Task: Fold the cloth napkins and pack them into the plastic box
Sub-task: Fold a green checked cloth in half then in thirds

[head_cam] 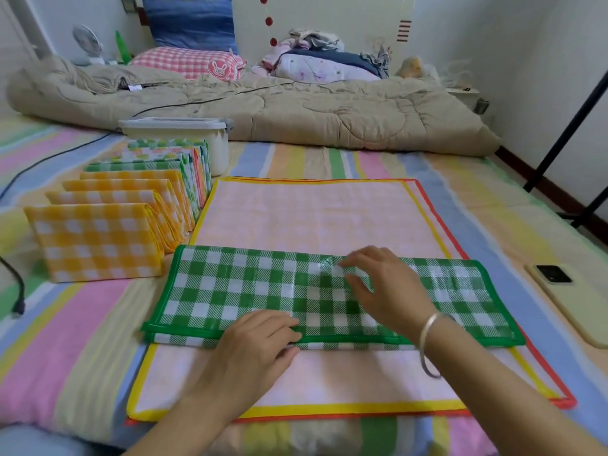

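Note:
A green checked napkin (pixel 250 291) lies folded into a long strip across a stack of flat napkins, the top one edged in yellow (pixel 316 218), the one beneath in red. My left hand (pixel 260 343) rests on the strip's near edge, fingers loosely bent over the hem. My right hand (pixel 385 287) presses flat on the strip's middle, fingers spread. A row of several folded napkins (pixel 98 238), orange checked in front and green patterned behind, stands to the left. The white plastic box (pixel 210 139) with its lid on sits behind that row.
A phone (pixel 572 297) lies on the striped sheet to the right. A black cable (pixel 19 291) trails at the left edge. A beige quilt (pixel 296 106), pillows and clothes fill the far end of the bed. A black stand leg rises at far right.

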### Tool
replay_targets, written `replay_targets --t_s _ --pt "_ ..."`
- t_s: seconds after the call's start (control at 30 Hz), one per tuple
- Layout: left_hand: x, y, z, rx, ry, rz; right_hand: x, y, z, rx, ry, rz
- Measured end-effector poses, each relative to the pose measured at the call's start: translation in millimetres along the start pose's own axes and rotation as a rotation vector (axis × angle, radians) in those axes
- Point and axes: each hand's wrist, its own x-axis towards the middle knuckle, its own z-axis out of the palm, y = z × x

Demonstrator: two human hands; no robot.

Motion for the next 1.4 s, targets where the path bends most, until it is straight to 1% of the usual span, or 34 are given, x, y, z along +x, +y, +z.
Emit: replay_targets --t_s 0.07,0.2,0.3,0.37,0.4,0.53,0.6,0.7,0.73,0.8,0.87,0.93,1.0,1.03,1.13,1.17,1.27,1.4 --pt "1.2 2.4 -1.6 0.003 -0.008 0.0 25.9 0.2 0.0 -0.053 -0.148 0.006" --pt "1.8 7.4 -5.1 0.08 0.01 0.021 47.1 -13.1 9.0 -0.192 -0.388 -0.085" --pt "1.9 17.8 -6.5 0.219 0.019 0.102 40.4 -16.1 20.2 -0.162 -0.54 -0.072" --pt "0.2 22.0 -5.0 0.253 -0.018 0.159 37.2 -14.4 23.0 -0.094 -0.566 -0.04" --pt "0.0 22.8 -5.0 0.259 -0.037 0.158 37.0 -13.4 23.1 -0.073 -0.555 -0.026" --pt "1.1 21.3 -4.6 0.285 -0.039 0.088 35.6 -9.2 18.6 -0.005 -0.501 0.013" --pt "1.4 21.5 -4.7 0.287 -0.022 0.014 29.9 -6.3 14.5 -0.004 -0.495 -0.034" --pt "-1.2 21.7 0.4 0.298 -0.024 -0.04 16.6 -2.7 9.2 -0.095 -0.536 -0.136" --pt "-1.4 22.7 1.7 0.294 -0.027 -0.046 11.9 -0.8 9.7 -0.123 -0.53 -0.16" --pt "0.1 23.7 4.5 0.29 -0.04 -0.034 3.8 4.9 14.0 -0.115 -0.451 -0.194" --pt "2.7 21.5 6.1 0.296 -0.042 0.018 -2.0 10.1 18.8 -0.097 -0.323 -0.234" --pt "6.1 18.3 6.7 0.262 -0.101 0.047 -7.1 11.4 22.3 -0.058 -0.178 -0.265" --pt "9.8 14.3 6.6 0.231 -0.176 0.074 -9.9 10.2 24.0 -0.017 -0.019 -0.24" --pt "12.8 13.4 6.6 0.224 -0.188 0.09 -9.9 9.1 24.1 -0.002 0.029 -0.207" --pt "22.5 12.8 10.6 0.25 -0.154 0.137 -9.8 7.8 25.5 0.028 0.081 -0.135" --pt "24.9 13.5 13.1 0.262 -0.123 0.162 -10.5 8.0 26.4 0.027 0.085 -0.135" --pt "27.5 19.2 17.4 0.264 -0.08 0.156 -15.8 6.6 28.1 0.024 0.096 -0.141" --pt "22.0 23.5 18.7 0.314 -0.037 0.172 -24.6 4.7 30.6 0.0 0.16 -0.146"
